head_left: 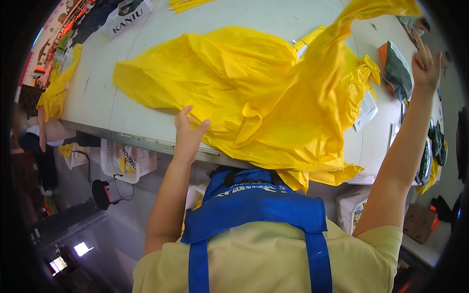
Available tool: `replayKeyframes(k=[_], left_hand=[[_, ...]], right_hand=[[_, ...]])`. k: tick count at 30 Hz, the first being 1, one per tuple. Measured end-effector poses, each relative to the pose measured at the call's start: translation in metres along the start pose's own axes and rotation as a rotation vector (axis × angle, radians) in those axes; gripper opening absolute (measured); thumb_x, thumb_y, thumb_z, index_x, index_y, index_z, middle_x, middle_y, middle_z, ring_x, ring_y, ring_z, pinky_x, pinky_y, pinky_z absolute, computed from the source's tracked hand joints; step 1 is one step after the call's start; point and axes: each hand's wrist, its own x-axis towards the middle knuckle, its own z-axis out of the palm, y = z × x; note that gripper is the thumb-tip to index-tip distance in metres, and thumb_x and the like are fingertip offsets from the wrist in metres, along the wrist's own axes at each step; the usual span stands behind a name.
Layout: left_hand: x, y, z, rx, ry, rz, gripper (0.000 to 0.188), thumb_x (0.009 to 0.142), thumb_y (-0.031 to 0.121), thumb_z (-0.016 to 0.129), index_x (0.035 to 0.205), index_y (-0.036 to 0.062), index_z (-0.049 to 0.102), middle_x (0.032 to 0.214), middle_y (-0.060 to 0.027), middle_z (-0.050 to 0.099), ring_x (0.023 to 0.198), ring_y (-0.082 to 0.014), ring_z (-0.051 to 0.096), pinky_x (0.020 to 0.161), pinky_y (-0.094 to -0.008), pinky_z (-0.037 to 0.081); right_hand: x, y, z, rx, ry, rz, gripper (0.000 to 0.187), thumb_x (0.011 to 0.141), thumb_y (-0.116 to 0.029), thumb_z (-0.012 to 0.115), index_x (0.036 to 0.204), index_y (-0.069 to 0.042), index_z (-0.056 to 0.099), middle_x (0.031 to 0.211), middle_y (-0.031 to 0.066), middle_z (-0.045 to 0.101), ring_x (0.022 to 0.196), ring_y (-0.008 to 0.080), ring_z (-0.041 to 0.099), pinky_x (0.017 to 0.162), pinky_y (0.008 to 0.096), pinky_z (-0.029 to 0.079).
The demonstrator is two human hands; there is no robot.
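Observation:
A large yellow sheet of thin, shiny fabric (220,73) lies crumpled across the white table, and its near edge hangs over the front. One long strip of it rises toward the upper right, blurred by motion. My left hand (189,134) is at the fabric's near left edge, thumb and fingers apart, touching or just over the cloth. Raised at the far right, my right hand (426,68) has its fingers stretched out, apart from the yellow strip. Beneath the fabric's right side, a gathered yellow bundle (359,88) and a white printed paper (366,111) show.
A white box (127,18) stands at the table's far left. A dark green and orange package (396,71) lies at the right. White plastic baskets (105,156) sit below the table edge. At the left, another person handles yellow fabric (57,95); someone else is partly visible at upper right.

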Motion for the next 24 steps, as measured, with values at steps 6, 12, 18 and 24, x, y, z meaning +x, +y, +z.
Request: replayKeyframes(k=[6,12,18,24], left_hand=[[0.013,-0.11,-0.002,-0.682,0.112,-0.5,0.075,0.086,0.027,0.067,0.141,0.0008,0.023,0.137,-0.0176,0.037,0.117,-0.0302,0.044,0.092,-0.0424,0.043],[0.054,-0.101,0.006,-0.764,0.128,-0.592,0.061,0.087,0.032,0.067,0.131,0.0024,0.038,0.124,-0.0125,0.046,0.107,-0.0257,0.048,0.085,-0.0395,0.045],[0.132,-0.077,-0.024,-0.624,-0.043,-0.654,0.047,0.087,0.033,0.064,0.126,0.0166,0.045,0.125,-0.0074,0.05,0.102,-0.0234,0.052,0.075,-0.0385,0.047],[0.194,0.145,-0.02,-0.765,-0.084,0.231,0.053,0.092,0.032,0.056,0.139,0.0146,0.041,0.148,-0.0097,0.034,0.133,-0.0307,0.034,0.103,-0.0507,0.032]], right_hand=[[-0.132,0.15,0.041,-0.894,-0.179,0.435,0.042,0.086,-0.03,0.065,0.119,-0.006,0.057,0.093,0.0047,0.061,0.076,0.0131,0.053,0.068,0.0282,0.043],[-0.269,0.22,0.081,-1.755,-0.971,0.479,0.033,0.073,-0.031,0.072,0.098,-0.012,0.062,0.087,0.0077,0.063,0.084,0.025,0.065,0.068,0.0367,0.053],[-0.223,0.192,0.066,-1.162,-0.866,0.59,0.029,0.074,0.007,0.05,0.097,-0.006,0.062,0.082,0.01,0.062,0.075,0.0222,0.063,0.068,0.0301,0.051],[-0.065,0.119,-0.015,-0.731,0.384,0.049,0.022,0.093,-0.02,0.057,0.106,-0.003,0.062,0.101,0.0058,0.062,0.094,0.0154,0.057,0.086,0.0282,0.044]])
